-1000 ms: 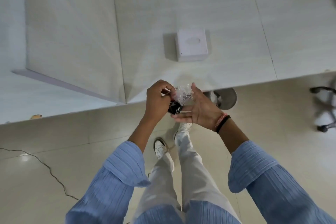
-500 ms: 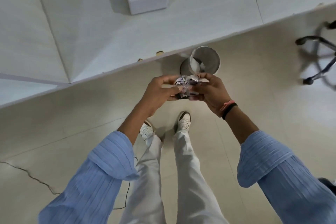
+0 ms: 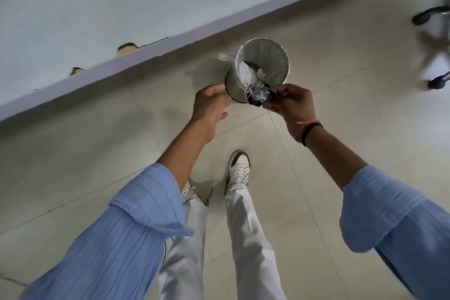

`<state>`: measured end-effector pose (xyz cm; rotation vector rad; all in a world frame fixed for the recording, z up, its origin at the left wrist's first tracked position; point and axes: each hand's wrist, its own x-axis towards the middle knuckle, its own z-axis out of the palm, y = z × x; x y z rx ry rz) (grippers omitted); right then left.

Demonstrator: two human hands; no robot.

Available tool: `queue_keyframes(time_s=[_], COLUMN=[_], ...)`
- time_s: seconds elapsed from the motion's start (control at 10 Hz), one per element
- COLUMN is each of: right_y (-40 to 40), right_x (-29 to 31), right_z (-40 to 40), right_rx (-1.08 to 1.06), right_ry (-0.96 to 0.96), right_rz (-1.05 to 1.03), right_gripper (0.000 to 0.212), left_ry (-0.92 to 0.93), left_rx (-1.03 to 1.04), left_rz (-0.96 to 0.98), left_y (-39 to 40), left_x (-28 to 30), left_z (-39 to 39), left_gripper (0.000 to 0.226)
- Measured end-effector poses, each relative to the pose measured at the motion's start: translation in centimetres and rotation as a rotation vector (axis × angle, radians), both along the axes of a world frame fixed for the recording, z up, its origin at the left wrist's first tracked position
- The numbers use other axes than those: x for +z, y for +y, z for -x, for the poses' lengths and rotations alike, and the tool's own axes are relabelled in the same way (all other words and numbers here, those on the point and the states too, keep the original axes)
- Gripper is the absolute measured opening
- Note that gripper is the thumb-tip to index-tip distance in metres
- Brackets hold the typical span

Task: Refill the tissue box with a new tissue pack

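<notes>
My right hand (image 3: 291, 105) pinches a crumpled clear plastic wrapper (image 3: 259, 95) with dark print, held just over the near rim of a round metal mesh waste bin (image 3: 270, 58) on the floor. White crumpled paper lies inside the bin. My left hand (image 3: 210, 105) hangs empty with loosely spread fingers, just left of the bin's base and apart from the wrapper. The tissue box is out of view.
The white desk's edge (image 3: 146, 61) runs diagonally above the bin. An office chair's wheeled base (image 3: 435, 80) stands at the far right. My feet in white shoes (image 3: 239, 168) stand on the tiled floor below my hands.
My left hand has let go of the wrapper, which stays in my right hand alone. The view dropped toward the floor, the tissue box left the frame, and the bin now sits under the wrapper.
</notes>
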<state>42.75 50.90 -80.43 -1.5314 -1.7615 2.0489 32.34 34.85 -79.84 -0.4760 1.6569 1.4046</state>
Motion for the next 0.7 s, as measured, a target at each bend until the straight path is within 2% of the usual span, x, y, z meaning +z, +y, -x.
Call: queue_keyframes(time_s=[0.1, 0.2, 0.3, 0.4, 0.5, 0.6, 0.7], right_y=[3.4, 6.5, 8.7, 8.7, 8.5, 8.6, 9.2], right_x=[-4.5, -9.2, -13.8, -14.8, -14.2, -14.3, -16.4], right_z=[1.8, 4.3, 6.4, 7.7, 8.1, 7.5, 6.2], right_rx=[0.034, 0.096, 0.106, 0.221, 0.236, 0.179, 0.036], right_ry=[-0.14, -0.265, -0.325, -0.339, -0.326, -0.349, -0.286], right_rz=[-0.204, -0.31, -0.284, -0.228, -0.124, -0.174, -0.107], right_gripper=[0.026, 0.021, 0.013, 0.035, 0.035, 0.037, 0.046], left_ry=[-0.044, -0.089, -0.133, -0.155, -0.155, -0.148, -0.132], left_rx=[0.062, 0.113, 0.165, 0.171, 0.173, 0.189, 0.24], left_rz=[-0.014, -0.091, -0.167, -0.186, -0.173, -0.165, -0.172], left_y=[0.8, 2.2, 4.4, 6.5, 7.7, 7.8, 7.3], left_x=[-2.8, -5.1, -6.7, -7.4, -7.1, -6.6, -6.2], left_z=[0.2, 0.6, 1.2, 1.7, 2.0, 2.2, 2.1], left_gripper=[0.027, 0.023, 0.018, 0.013, 0.011, 0.015, 0.018])
